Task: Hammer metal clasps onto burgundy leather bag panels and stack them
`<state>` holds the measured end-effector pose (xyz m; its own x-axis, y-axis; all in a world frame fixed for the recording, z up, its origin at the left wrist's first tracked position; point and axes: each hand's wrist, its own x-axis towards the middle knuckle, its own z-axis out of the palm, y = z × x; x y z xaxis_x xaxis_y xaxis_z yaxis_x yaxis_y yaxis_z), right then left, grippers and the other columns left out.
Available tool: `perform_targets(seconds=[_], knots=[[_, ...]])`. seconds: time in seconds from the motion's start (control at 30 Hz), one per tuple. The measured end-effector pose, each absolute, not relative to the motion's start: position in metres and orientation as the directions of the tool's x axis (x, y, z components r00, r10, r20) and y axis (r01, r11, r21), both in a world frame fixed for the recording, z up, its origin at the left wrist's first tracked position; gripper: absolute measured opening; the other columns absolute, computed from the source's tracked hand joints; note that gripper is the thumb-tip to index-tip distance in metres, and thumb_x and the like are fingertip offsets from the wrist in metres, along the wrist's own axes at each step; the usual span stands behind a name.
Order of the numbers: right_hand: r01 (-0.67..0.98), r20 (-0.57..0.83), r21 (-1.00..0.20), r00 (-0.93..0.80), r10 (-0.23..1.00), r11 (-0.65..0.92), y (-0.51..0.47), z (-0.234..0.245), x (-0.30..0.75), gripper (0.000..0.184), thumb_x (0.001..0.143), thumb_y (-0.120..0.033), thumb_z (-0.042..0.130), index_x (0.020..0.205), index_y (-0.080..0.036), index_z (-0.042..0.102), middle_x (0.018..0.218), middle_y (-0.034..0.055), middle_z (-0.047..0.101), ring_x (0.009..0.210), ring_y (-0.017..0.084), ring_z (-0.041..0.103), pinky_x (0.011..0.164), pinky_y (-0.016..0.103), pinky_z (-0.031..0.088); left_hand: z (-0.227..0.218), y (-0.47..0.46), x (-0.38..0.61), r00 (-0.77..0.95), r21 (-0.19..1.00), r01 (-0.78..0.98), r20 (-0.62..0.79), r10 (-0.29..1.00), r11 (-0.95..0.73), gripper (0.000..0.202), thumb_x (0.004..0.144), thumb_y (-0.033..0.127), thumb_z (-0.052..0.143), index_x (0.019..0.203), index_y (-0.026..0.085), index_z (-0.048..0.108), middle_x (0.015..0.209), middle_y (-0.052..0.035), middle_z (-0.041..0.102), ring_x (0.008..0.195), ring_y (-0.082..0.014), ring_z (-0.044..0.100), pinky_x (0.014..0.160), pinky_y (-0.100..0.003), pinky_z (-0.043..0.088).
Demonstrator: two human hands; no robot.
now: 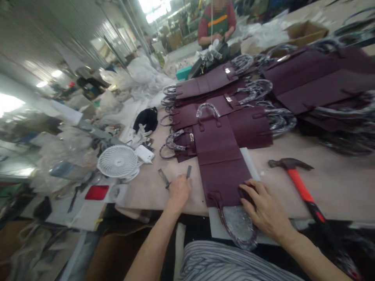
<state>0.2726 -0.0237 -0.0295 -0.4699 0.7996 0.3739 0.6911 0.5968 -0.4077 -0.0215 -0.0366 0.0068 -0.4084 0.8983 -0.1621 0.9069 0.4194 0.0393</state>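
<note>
A flat maroon leather bag piece (222,164) lies stretched out on the worktable in front of me, over a white board (250,162). Its plastic-wrapped handle (238,228) hangs off the near edge. My right hand (265,208) rests on the piece's near right corner, fingers curled over the leather. My left hand (179,191) lies on the table to the left of the piece, closed round a small metal tool (189,171) whose tip sticks up past the fingers. A second thin metal tool (164,178) lies just beside that hand.
A hammer (301,187) with a red and black handle lies on the right. Several more maroon bag pieces (316,82) are stacked behind. A small white fan (118,161) and a black cloth (146,119) sit at the left. Another person (216,23) works at the far end.
</note>
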Motion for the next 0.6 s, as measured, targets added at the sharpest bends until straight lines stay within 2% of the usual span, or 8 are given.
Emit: perform_targets(seconds=[0.1,0.2,0.37,0.6], knots=[[0.679,0.449,-0.357,-0.478,0.755,0.642,-0.017,-0.037,0.274,0.036,0.099,-0.038,0.045,0.121,-0.016,0.064,0.124,0.0139,0.057,0.113,0.031,0.054,0.098,0.049,0.046,0.002,-0.037,-0.023,-0.393,0.069,0.911,-0.151,0.907,0.407,0.02,0.098,0.029,0.053,0.103,0.019,0.069,0.105,-0.0091,0.073,0.098,-0.0246,0.07,0.084,-0.032,0.05],[0.676,0.484,-0.326,-0.481,0.731,0.661,-0.013,-0.042,0.274,0.038,0.099,-0.041,0.043,0.119,-0.017,0.064,0.122,0.0138,0.058,0.11,0.031,0.056,0.095,0.049,0.046,0.005,-0.033,-0.038,-0.442,0.117,0.88,-0.15,0.884,0.46,0.021,0.098,0.028,0.052,0.097,0.019,0.071,0.101,-0.0096,0.074,0.096,-0.0237,0.07,0.084,-0.031,0.05],[0.687,0.472,-0.325,-0.477,0.741,0.649,-0.014,-0.042,0.274,0.04,0.098,-0.043,0.042,0.118,-0.018,0.065,0.122,0.0141,0.059,0.11,0.032,0.057,0.094,0.049,0.046,0.017,-0.013,-0.076,-0.511,0.178,0.83,-0.135,0.849,0.528,0.02,0.094,0.026,0.055,0.096,0.02,0.074,0.098,-0.0118,0.076,0.097,-0.026,0.07,0.083,-0.032,0.049],[0.674,0.484,-0.301,-0.502,0.717,0.675,-0.011,-0.04,0.273,0.041,0.1,-0.044,0.041,0.119,-0.015,0.064,0.12,0.0148,0.059,0.108,0.032,0.056,0.095,0.049,0.045,0.029,-0.004,-0.139,-0.608,0.169,0.77,-0.099,0.788,0.616,0.022,0.093,0.03,0.056,0.094,0.017,0.074,0.101,-0.0149,0.075,0.1,-0.0281,0.069,0.082,-0.033,0.048]])
